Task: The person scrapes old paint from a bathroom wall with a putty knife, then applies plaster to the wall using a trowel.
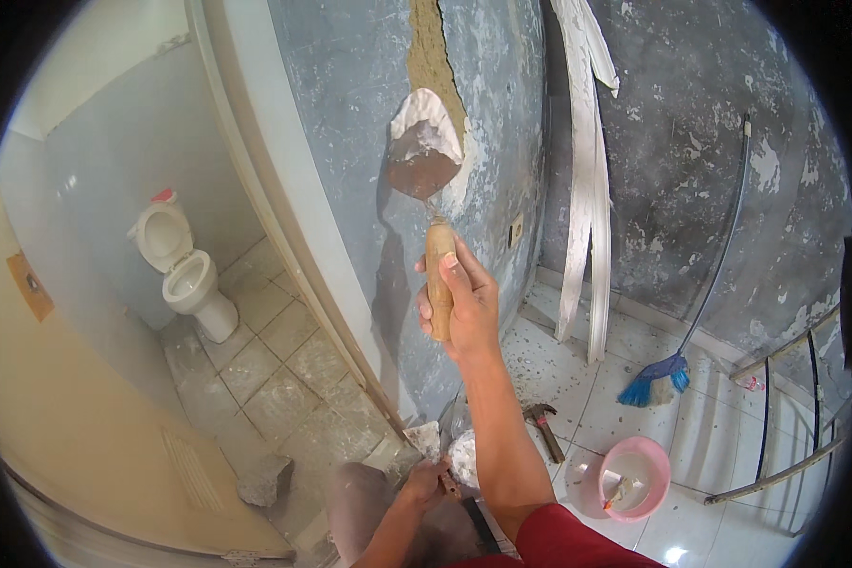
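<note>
From my end of the feed, the biggest thing I see is the worn blue-grey wall [502, 142] in the middle, with a bare brown strip [429, 43] running down it; a darker grey wall [691, 76] stands to the right. Below them I have the white tiled floor [705, 417], and to the left a cream door [76, 398] beside a small room. Inside that room I can see a white toilet [194, 281] with its lid raised. Two long white strips [576, 189] hang down to the floor near its edge with the dark wall. A broom [655, 381] leans there too, its blue bristles on the floor near that same edge. Nearer the floor's lower side sits a pink bucket [664, 469] with something small inside. I see the right hand [466, 295] closed firmly around the wooden handle of a trowel [422, 172], which is raised in front of the wall at the strip's lower end, white paste on its tip; I can't tell whether the blade touches. The left hand [426, 483] is low down, fingers curled; what it grips, or how tightly, I can't make out. Just beside it is a white lump [464, 461], and a hammer [549, 440] lies on the floor between that and the bucket.
</note>
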### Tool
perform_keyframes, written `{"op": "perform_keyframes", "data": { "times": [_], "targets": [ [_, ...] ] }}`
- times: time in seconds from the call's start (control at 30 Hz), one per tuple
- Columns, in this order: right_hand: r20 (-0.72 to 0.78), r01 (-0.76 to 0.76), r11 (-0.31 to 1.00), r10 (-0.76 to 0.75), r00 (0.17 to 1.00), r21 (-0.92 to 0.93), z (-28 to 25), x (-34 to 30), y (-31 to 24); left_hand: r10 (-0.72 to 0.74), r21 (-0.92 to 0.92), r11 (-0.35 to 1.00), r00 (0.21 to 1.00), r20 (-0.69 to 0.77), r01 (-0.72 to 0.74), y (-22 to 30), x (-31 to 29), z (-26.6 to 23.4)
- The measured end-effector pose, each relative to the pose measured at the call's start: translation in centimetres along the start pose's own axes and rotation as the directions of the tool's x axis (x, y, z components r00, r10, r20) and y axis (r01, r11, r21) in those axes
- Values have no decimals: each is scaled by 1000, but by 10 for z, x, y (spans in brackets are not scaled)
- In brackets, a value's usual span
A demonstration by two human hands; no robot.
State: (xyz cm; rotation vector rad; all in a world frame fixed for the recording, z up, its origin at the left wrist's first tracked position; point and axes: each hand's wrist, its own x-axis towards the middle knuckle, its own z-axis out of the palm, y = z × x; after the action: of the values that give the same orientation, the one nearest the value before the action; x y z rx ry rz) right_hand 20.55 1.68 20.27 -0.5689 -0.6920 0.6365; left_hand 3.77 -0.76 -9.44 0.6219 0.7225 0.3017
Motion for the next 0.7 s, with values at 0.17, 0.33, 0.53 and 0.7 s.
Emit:
{"op": "perform_keyframes", "data": {
  "times": [0.17, 0.33, 0.53, 0.7],
  "targets": [
    [-39, 52, 998, -51, 998, 27, 3, 12, -7, 9, -6, 1000, 999, 31, -9, 1, -3, 1],
    [-132, 173, 869, -261, 956, -465, 12, 29, -11, -12, 32, 999, 1000, 29, 11, 8, -9, -7],
    [298, 453, 13, -737, 607, -891, 6, 48, 14, -1, 29, 1000, 1000, -20, 2, 3, -6, -8],
    [269, 420, 93, -639, 720, -903, 20, 20, 8, 7, -28, 1000, 1000, 17, -6, 5, -7, -4]
  ]
}}
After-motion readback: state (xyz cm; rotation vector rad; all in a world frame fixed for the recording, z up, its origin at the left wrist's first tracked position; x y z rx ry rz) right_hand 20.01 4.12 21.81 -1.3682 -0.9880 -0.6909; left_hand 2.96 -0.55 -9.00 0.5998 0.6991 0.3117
